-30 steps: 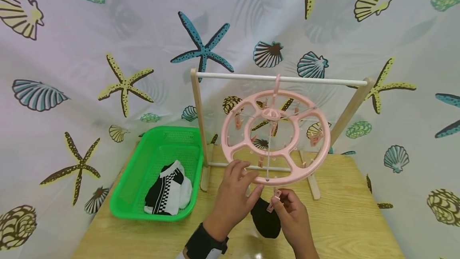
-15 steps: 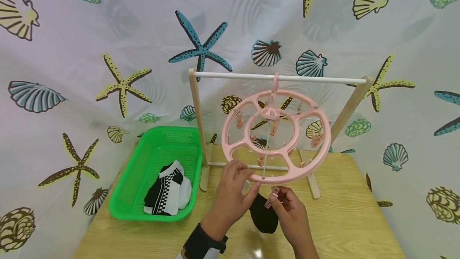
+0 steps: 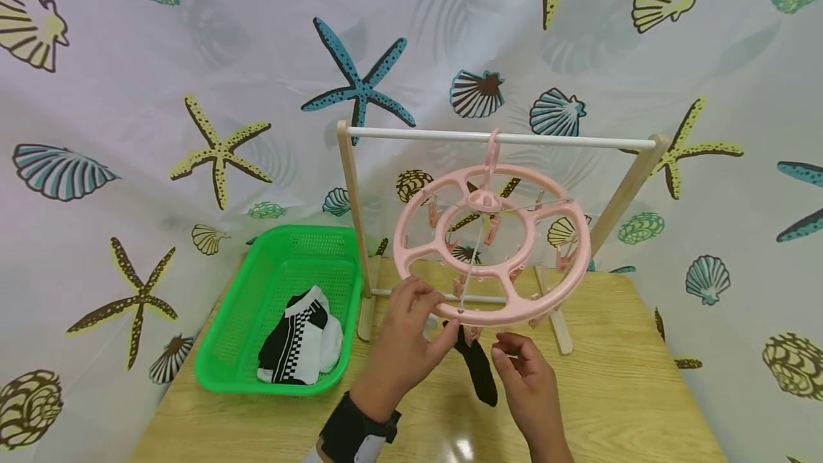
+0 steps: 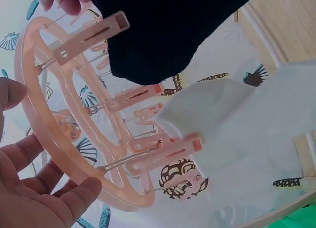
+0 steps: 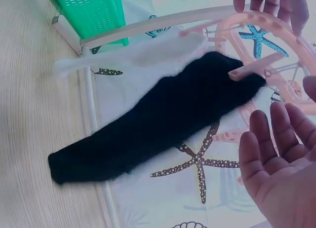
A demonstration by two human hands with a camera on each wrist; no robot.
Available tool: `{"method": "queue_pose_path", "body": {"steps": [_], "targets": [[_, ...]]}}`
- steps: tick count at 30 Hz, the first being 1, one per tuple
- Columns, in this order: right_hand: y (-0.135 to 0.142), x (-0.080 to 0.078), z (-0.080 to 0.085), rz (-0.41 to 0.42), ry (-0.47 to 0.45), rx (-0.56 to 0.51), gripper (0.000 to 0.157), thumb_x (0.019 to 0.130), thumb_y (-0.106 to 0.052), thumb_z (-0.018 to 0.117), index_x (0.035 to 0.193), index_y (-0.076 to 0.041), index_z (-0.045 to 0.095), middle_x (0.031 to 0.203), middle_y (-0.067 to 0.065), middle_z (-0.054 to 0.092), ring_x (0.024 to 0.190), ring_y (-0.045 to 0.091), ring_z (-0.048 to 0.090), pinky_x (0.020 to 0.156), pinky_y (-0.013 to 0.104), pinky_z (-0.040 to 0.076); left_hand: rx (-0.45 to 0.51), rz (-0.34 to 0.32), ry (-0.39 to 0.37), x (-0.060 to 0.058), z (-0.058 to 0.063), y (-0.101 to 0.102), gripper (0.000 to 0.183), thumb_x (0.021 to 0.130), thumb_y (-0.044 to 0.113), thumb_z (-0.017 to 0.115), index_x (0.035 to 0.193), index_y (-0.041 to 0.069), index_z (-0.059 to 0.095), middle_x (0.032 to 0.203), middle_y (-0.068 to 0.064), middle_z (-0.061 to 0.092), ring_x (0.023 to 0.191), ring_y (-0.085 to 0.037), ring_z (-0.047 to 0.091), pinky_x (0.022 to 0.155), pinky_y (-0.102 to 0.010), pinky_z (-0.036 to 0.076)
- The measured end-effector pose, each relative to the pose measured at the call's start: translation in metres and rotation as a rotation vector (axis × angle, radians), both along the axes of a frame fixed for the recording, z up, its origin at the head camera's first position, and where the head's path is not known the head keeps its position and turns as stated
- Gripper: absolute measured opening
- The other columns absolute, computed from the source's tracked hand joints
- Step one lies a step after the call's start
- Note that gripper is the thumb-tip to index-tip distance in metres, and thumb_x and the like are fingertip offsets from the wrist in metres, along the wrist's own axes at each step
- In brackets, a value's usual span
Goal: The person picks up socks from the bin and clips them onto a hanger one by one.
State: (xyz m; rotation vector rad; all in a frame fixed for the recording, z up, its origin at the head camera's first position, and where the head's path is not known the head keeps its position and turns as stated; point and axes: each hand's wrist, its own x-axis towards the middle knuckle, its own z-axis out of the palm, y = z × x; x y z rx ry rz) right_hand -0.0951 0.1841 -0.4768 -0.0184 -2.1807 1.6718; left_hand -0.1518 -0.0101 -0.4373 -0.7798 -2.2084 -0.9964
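Observation:
A pink round clip hanger [image 3: 489, 316] hangs by its hook from a white rail. My left hand [image 3: 405, 349] grips its near rim, fingers on one side and thumb on the other. From a pink clothespin [image 5: 256, 66] on the near side hangs a black sock [image 3: 477, 370]. My right hand [image 3: 530, 384] is just right of that sock, fingers loosely bent and apart from it; nothing is between them. A white sock [image 4: 222, 119] hangs from another clothespin [image 4: 168, 156] near my left hand, mostly hidden behind that hand in the head view.
A green basket [image 3: 215, 327] stands left on the wooden table [image 3: 617, 391], holding black and white socks [image 3: 298, 341]. The rack's wooden posts [image 3: 353, 198] and white rail [image 3: 579, 141] frame the hanger. A patterned curtain [image 3: 411, 41] stands behind.
My right hand has let go of the clothespin and moved slightly right. The black sock now hangs freely and has turned edge-on. The hanger has swung and turned slightly, its near rim shifting left.

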Motion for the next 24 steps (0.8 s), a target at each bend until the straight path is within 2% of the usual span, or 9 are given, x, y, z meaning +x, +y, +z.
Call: {"method": "queue_pose_path", "body": {"steps": [3,7,10,15,20,22,24], "targets": [[0.001,0.001,0.001,-0.024,0.021,-0.058,0.012,0.094,0.001,0.064,0.106,0.003,0.067,0.092,0.003,0.067,0.086,0.01,0.064,0.076,0.02,0.052,-0.01,0.016,0.001,-0.001,0.001,-0.003,0.026,0.083,0.022,0.08,0.1,0.008,0.067,0.112,-0.013,0.055,0.126,-0.04,0.047,0.103,-0.051,0.043],[0.005,0.002,0.003,-0.056,0.05,-0.169,0.008,0.097,0.003,0.06,0.1,0.008,0.066,0.087,0.012,0.067,0.081,0.014,0.066,0.076,0.021,0.053,-0.012,0.025,0.013,-0.003,0.003,-0.005,0.029,0.082,0.024,0.081,0.1,0.007,0.067,0.112,-0.013,0.055,0.126,-0.038,0.047,0.101,-0.052,0.044],[0.009,0.002,0.005,-0.116,0.064,-0.204,0.012,0.099,0.001,0.057,0.097,0.008,0.066,0.084,0.016,0.067,0.079,0.015,0.066,0.075,0.021,0.053,-0.01,0.022,0.017,-0.004,0.006,-0.007,0.03,0.082,0.024,0.082,0.101,0.006,0.068,0.111,-0.013,0.055,0.123,-0.037,0.048,0.1,-0.052,0.045],[0.017,-0.001,0.011,-0.224,0.082,-0.223,0.018,0.101,-0.006,0.056,0.094,0.008,0.065,0.082,0.013,0.066,0.077,0.018,0.065,0.074,0.021,0.053,-0.029,0.018,0.031,-0.004,0.013,-0.011,0.029,0.083,0.023,0.08,0.101,0.005,0.067,0.11,-0.013,0.055,0.118,-0.034,0.051,0.101,-0.048,0.045],[0.026,-0.007,0.016,-0.304,0.036,-0.243,0.019,0.101,-0.011,0.057,0.1,0.006,0.066,0.089,0.01,0.067,0.088,0.019,0.061,0.078,0.02,0.048,-0.052,0.005,0.059,-0.005,0.02,-0.015,0.029,0.082,0.023,0.08,0.101,0.005,0.066,0.109,-0.012,0.055,0.108,-0.03,0.053,0.09,-0.043,0.049],[0.03,-0.009,0.018,-0.308,0.007,-0.245,0.021,0.102,-0.014,0.056,0.106,0.004,0.066,0.097,0.008,0.067,0.097,0.018,0.06,0.083,0.019,0.046,-0.057,-0.002,0.061,-0.005,0.023,-0.017,0.029,0.082,0.023,0.081,0.1,0.006,0.067,0.108,-0.012,0.055,0.106,-0.03,0.053,0.086,-0.042,0.05],[0.032,-0.011,0.021,-0.271,-0.015,-0.241,0.026,0.103,-0.018,0.054,0.114,0.003,0.064,0.108,0.007,0.066,0.106,0.018,0.056,0.089,0.022,0.042,-0.059,-0.012,0.053,-0.005,0.025,-0.018,0.029,0.082,0.023,0.081,0.1,0.006,0.067,0.107,-0.011,0.055,0.104,-0.029,0.053,0.084,-0.041,0.051]]}}
